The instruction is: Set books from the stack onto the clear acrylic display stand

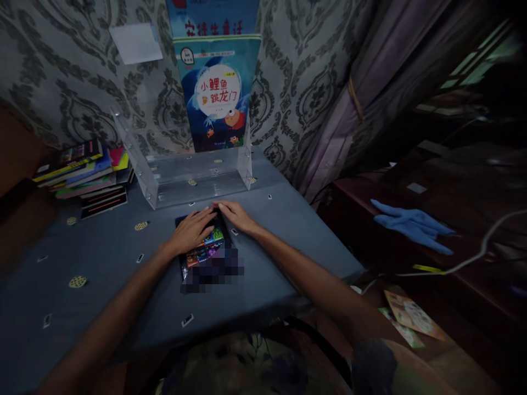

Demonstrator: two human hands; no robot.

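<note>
Fish book [218, 93] up in clear rack [141, 174], 12 o'clock. Dark book [206, 253] off rack, flat at 6, under your left hand [192, 230], fingers outstretched, not gripping; right hand [236, 215] at far corner, grip: can't tell.

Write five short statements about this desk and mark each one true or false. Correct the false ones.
1. The left hand lies on a dark book with a colorful cover. True.

2. The right hand holds the blue glove. False: the glove lies off to the right, apart from the hand, which is by the dark book's far edge.

3. The upright blue book has fish on its cover. True.

4. The stack of books is to the right of the clear stand. False: it is to the left.

5. The table has a grey-blue surface with small yellow prints. True.
</note>
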